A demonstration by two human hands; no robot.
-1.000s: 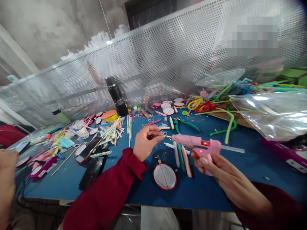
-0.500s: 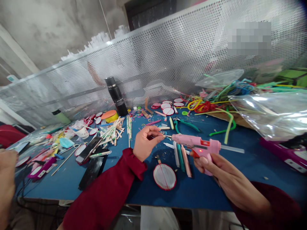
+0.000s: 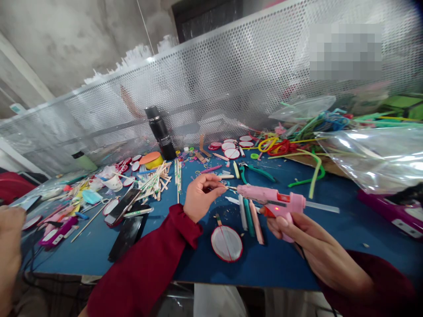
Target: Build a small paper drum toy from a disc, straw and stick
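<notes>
My right hand (image 3: 310, 246) grips the pink glue gun (image 3: 274, 201), its red light lit, a clear stick jutting from the back, held above the blue table (image 3: 280, 264). Its metal tip meets a tiny piece pinched in my left hand (image 3: 200, 196); that piece is too small to make out. A round white disc (image 3: 227, 243) lies below, near the table's front edge. Open blue surface lies to the right.

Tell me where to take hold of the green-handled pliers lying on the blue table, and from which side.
Grip the green-handled pliers by the two green handles, which splay toward the right and lie flat on the blue table. Come from above on that right side; the metal head points left, toward small scattered pieces, so I would avoid that end.
</notes>
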